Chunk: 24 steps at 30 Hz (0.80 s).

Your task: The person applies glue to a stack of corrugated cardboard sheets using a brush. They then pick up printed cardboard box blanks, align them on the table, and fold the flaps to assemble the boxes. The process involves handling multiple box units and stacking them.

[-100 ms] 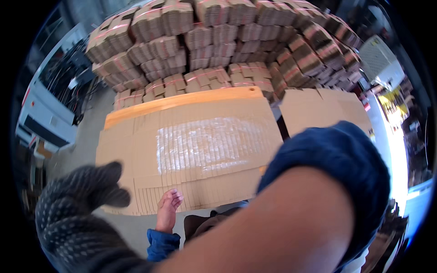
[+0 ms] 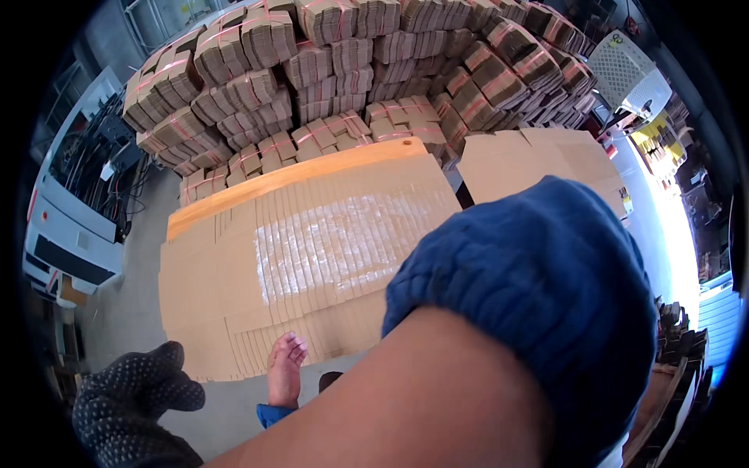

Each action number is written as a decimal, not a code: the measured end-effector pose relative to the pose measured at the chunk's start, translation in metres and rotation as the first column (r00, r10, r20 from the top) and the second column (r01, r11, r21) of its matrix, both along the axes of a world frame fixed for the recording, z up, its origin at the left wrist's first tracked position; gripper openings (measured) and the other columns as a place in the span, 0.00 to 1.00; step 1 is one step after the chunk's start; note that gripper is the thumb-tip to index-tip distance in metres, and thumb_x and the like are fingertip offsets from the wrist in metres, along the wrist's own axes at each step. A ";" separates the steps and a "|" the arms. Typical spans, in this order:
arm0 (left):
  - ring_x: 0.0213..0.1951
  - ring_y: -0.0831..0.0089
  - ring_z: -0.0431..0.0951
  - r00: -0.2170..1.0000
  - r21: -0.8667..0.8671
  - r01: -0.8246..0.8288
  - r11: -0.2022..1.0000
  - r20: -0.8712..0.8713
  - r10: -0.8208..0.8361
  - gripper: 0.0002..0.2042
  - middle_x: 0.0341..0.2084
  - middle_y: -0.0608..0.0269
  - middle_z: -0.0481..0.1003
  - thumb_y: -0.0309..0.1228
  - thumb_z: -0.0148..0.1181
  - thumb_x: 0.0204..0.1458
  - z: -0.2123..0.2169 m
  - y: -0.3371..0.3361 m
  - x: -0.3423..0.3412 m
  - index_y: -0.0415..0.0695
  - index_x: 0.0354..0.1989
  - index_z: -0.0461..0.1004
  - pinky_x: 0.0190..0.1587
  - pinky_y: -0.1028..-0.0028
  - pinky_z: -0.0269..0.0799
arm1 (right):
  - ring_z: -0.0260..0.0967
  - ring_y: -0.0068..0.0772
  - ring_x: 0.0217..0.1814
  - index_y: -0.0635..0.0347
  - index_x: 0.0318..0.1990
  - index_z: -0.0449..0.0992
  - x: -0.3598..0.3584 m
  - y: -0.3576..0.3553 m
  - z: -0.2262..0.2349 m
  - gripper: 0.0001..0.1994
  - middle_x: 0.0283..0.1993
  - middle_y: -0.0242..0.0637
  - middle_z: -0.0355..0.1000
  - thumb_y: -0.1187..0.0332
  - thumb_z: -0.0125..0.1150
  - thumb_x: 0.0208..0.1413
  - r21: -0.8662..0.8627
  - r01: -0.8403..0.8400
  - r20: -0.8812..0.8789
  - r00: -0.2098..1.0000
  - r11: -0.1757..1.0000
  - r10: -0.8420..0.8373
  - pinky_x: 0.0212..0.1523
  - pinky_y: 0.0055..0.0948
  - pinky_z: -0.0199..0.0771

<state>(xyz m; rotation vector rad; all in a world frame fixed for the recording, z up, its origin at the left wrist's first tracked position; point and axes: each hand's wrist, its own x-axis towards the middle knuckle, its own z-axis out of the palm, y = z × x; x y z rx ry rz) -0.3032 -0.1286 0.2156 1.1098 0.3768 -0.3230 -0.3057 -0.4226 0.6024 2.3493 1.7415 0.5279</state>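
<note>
My bare left hand, in a blue cuff, is at the near edge of the cardboard sheets. Its fingers are slightly bent and apart, with nothing visible in them; I cannot tell whether it touches the cardboard. My right forearm crosses close in front of the view, its blue sleeve bunched up. At the lower left, my right hand wears a dark dotted glove; its digits are apart around an empty gap. A shiny, clear film-like patch covers the middle of the cardboard. My forearm hides the near right part.
A wooden board borders the cardboard's far side. Strapped bundles of folded cardboard are piled behind it. Another cardboard sheet lies to the right. A grey-white machine stands at the left, and a patterned metal panel at the far right.
The view has shifted, moving most of the scene leftward. My gloved right hand and forearm appear lower, and the blue sleeve covers more of the cardboard. My left hand keeps nearly the same pose.
</note>
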 end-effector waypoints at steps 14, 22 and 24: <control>0.45 0.69 0.75 0.987 0.009 0.113 0.994 -0.115 -0.111 0.16 0.43 0.61 0.75 0.37 0.48 0.63 -0.020 -0.089 0.020 0.41 0.53 0.69 0.52 0.67 0.71 | 0.73 0.28 0.23 0.57 0.36 0.79 0.027 -0.107 -0.001 0.10 0.24 0.36 0.74 0.62 0.63 0.53 -0.032 0.151 -0.067 0.986 0.988 -0.153 0.27 0.27 0.71; 0.46 0.65 0.77 0.973 0.095 -0.010 0.995 -0.227 0.032 0.14 0.43 0.56 0.76 0.34 0.49 0.64 -0.025 -0.155 0.064 0.39 0.52 0.70 0.53 0.67 0.71 | 0.74 0.28 0.24 0.58 0.37 0.80 0.235 -0.278 -0.089 0.09 0.24 0.37 0.76 0.64 0.62 0.55 0.365 0.664 -0.599 0.704 0.653 -0.381 0.28 0.27 0.72; 0.45 0.66 0.77 0.958 0.101 0.005 0.995 -0.287 0.025 0.14 0.42 0.57 0.76 0.36 0.49 0.64 -0.044 -0.180 0.059 0.40 0.51 0.70 0.52 0.66 0.71 | 0.76 0.33 0.28 0.63 0.39 0.79 0.302 -0.346 -0.172 0.11 0.28 0.41 0.78 0.64 0.60 0.54 0.389 0.841 -0.742 0.528 0.377 -0.413 0.32 0.28 0.73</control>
